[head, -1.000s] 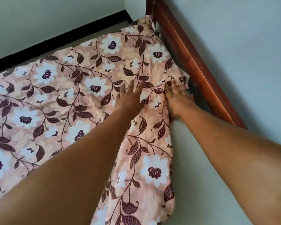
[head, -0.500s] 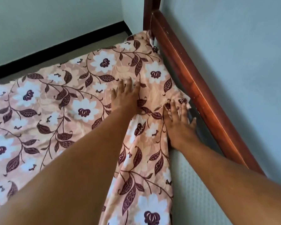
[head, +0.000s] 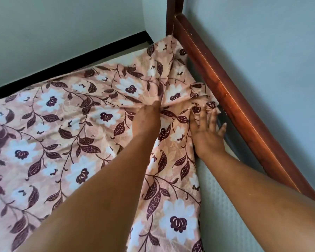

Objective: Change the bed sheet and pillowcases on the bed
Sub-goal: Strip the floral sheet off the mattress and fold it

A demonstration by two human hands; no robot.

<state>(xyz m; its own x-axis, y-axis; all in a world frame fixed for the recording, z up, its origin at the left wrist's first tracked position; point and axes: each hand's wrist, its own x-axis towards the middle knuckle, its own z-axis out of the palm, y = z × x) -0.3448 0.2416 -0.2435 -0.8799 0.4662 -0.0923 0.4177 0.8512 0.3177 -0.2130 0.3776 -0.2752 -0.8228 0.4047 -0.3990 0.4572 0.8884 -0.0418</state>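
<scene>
A peach bed sheet point(head: 65, 135) with white flowers and dark brown leaves covers most of the mattress point(head: 218, 200). The mattress's pale quilted surface shows bare along the right edge. My left hand point(head: 148, 115) is near the sheet's far right part with its fingers curled into the cloth, and folds run out from that spot. My right hand point(head: 207, 130) lies flat with straight fingers on the sheet's bunched edge, close to the wooden bed rail point(head: 244, 117).
The reddish-brown rail runs diagonally along the right side to a corner post point(head: 173, 8). Pale walls stand behind the rail and on the far side. A black skirting strip point(head: 67, 64) lines the far wall beyond the mattress.
My left hand's fingers, spread flat on the sheet before, have curled into the cloth and gathered folds. My right hand stays flat on the sheet's edge by the rail.
</scene>
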